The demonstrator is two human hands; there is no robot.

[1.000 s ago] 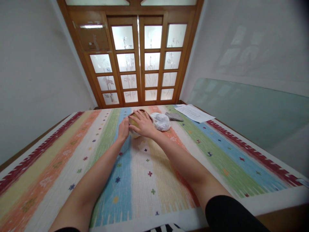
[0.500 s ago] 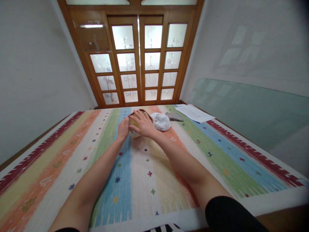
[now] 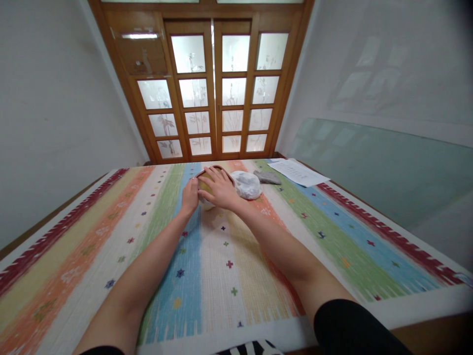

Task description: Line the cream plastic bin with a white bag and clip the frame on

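A bowl with a brown rim and a yellowish-tan inside is tilted toward me at the far middle of the table. My left hand is closed on its left edge, thumb near the rim. Over the bowl's opening lies my right hand, its fingers spread apart and touching the inner side or rim. Both hands hide much of the bowl. Just right of it sits a crumpled white plastic bag, close to my right hand; what is inside it does not show.
Beyond the bag lie a folded grey cloth and printed paper sheets. A striped cloth covers the table. Wooden doors with glass panes stand behind it. A pale green glass sheet is at the right wall.
The hands and the bowl stay almost in the same place. The whole view has shifted very slightly.
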